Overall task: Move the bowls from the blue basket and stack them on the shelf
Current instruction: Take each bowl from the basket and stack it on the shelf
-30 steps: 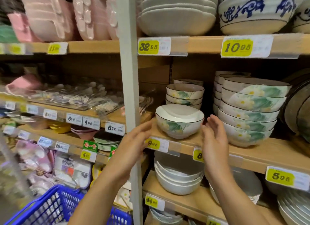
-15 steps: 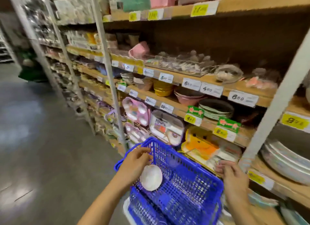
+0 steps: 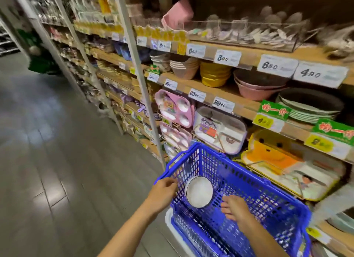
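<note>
The blue basket (image 3: pixel 283 197) sits low in front of me, next to the shelves. Inside it, one white bowl (image 3: pixel 199 191) lies tilted against the left wall, its inside facing me. My left hand (image 3: pixel 162 191) is at the basket's left rim just left of the bowl, fingers curled; whether they hold the rim or the bowl is unclear. My right hand (image 3: pixel 234 208) reaches into the basket with fingers stretched toward the bowl's right side, a little short of it.
Wooden shelves (image 3: pixel 239 101) with price tags run along the right, holding stacked pink bowls (image 3: pixel 256 88), yellow bowls (image 3: pixel 214 74), plates (image 3: pixel 310 111) and divided trays (image 3: pixel 174 109). A grey upright post (image 3: pixel 141 84) stands just left of the basket. Grey aisle floor (image 3: pixel 57 161) lies to the left.
The view swung from the flowered bowls on the shelf down to the basket. My right hand went from the shelf edge into the basket toward the white bowl. My left hand stays at the rim.
</note>
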